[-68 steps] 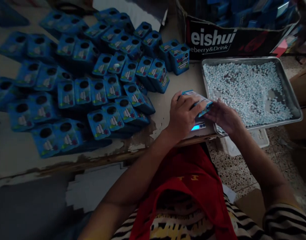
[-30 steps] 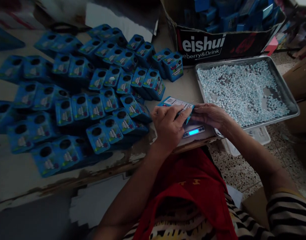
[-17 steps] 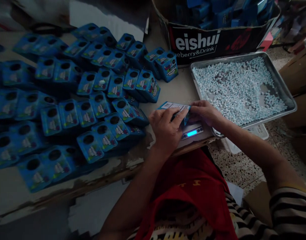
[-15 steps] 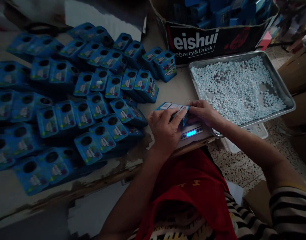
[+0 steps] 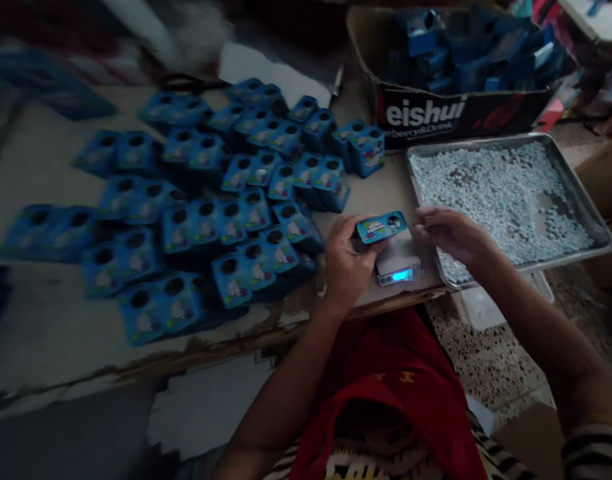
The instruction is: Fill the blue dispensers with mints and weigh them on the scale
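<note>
My left hand (image 5: 347, 263) is wrapped round a small blue candy box (image 5: 381, 229), tilted so its top with a round hole faces me. Pale pieces show in that hole. Under the box, at the table's edge, sits a small digital scale (image 5: 386, 273) with a lit blue display. To the right of the box, apart from it, my right hand (image 5: 456, 233) is over the near left rim of a metal tray (image 5: 523, 265). Its fingers stretch out to the left, slightly blurred, with nothing visible in them. Small pale blue candies (image 5: 506, 193) lie spread in the tray.
Rows of blue boxes (image 5: 231, 217) with round holes in their tops fill the table to my left. Behind the tray stands a black-printed carton (image 5: 421, 113) full of more blue boxes. The table's front edge (image 5: 196, 343) is worn.
The box has lifted off the scale and turned, so its holed top now shows. My right hand has let go of it and moved right. The camera view has shifted left.
</note>
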The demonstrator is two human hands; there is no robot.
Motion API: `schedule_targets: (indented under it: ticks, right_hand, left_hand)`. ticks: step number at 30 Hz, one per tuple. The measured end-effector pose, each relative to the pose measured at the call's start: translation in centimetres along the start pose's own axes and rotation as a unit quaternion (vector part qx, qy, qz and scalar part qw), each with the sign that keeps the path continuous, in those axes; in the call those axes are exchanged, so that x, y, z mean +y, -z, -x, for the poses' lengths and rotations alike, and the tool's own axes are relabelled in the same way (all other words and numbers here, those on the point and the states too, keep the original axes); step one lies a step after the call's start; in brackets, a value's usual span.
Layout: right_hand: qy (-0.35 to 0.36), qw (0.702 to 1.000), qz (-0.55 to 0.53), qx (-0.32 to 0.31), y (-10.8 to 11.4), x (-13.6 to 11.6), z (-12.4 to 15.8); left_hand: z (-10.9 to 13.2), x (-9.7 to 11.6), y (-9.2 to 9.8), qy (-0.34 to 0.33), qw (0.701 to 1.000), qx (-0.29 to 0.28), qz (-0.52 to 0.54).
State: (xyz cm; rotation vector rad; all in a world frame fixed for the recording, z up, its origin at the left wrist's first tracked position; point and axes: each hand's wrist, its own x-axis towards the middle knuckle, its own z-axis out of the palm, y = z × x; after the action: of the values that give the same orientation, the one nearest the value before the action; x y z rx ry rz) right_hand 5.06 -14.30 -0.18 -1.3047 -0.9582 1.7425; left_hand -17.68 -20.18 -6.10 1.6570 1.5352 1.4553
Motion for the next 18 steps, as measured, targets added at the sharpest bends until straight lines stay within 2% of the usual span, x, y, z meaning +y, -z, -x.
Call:
schedule_targets:
  ticks: [1,2,3,4,5,6,7,8,10,11,13,15,17,18]
  right_hand:
    - [0.072,0.994,0.067,0.037,1.1,-0.9,0.5]
    - [0.159,0.971,0.157,0.085,2.2,-1.7,0.8]
    - [0.238,0.926,0.261,0.133,3.1,-2.4,0.7]
    - [0.299,0.866,0.362,0.172,3.7,-3.0,0.4]
    - [0.342,0.811,0.435,0.189,3.8,-3.3,-0.3]
    - [0.368,0.772,0.485,0.181,3.3,-3.4,-1.2]
    - [0.379,0.755,0.513,0.15,2.3,-3.3,-2.4]
    - [0.382,0.754,0.524,0.103,0.9,-3.0,-3.8]
    - [0.38,0.752,0.539,0.005,-2.7,-2.4,-7.0]
    - [0.382,0.737,0.557,-0.025,-4.5,-2.1,-8.6]
    - [0.399,0.685,0.608,-0.046,-7.4,-1.6,-11.5]
    - [0.41,0.641,0.646,-0.057,-8.7,-1.3,-13.9]
    - [0.433,0.627,0.643,-0.076,-8.5,-1.1,-15.9]
    - [0.442,0.632,0.632,-0.081,-8.0,-1.0,-16.6]
  left_hand:
    - [0.1,0.2,0.5,0.028,0.999,-0.002,0.044]
    - [0.3,0.5,1.2,0.047,0.996,-0.003,0.079]
    - [0.5,0.9,2.3,0.054,0.994,-0.003,0.1]
    - [0.6,1.2,3.7,0.049,0.993,0.001,0.105]
    - [0.7,1.5,5.6,0.035,0.995,0.011,0.094]
    - [0.7,1.7,7.9,0.013,0.997,0.028,0.071]
    - [0.4,1.8,10.7,-0.009,0.998,0.053,0.038]
    - [-0.2,1.7,13.8,-0.034,0.996,0.086,-0.002]
    - [-2.4,0.9,20.7,-0.067,0.978,0.171,-0.094]
    - [-4.0,0.3,24.4,-0.063,0.964,0.214,-0.144]
    - [-7.4,-1.1,31.6,0.008,0.938,0.271,-0.216]
    - [-10.8,-2.9,38.3,0.107,0.917,0.303,-0.234]
    - [-13.5,-5.2,44.0,0.201,0.898,0.32,-0.224]
    - [-14.4,-6.6,46.3,0.241,0.89,0.318,-0.22]
